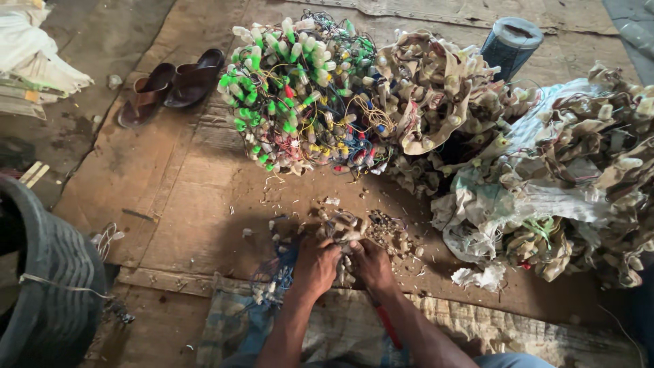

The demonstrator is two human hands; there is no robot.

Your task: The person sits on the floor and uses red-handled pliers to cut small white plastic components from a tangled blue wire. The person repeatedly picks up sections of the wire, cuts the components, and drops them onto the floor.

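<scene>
Bare cardboard floor point(197, 204) lies open leftward; heaped wire bundles point(300, 88) crowd ahead and right. The left hand point(315, 264) and right hand point(371, 262) both close around a small dusty clump of wired sockets point(344, 228).

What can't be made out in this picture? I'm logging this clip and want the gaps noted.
- Head view: what the left hand and right hand grip; the fingers cover it.
- Small pieces on the cardboard: too small to identify.
- Red-handled tool: its head is hidden under the right forearm.
- Black tub: cut off by the left edge.
- Dirty bundles: cut off by the right edge.
</scene>
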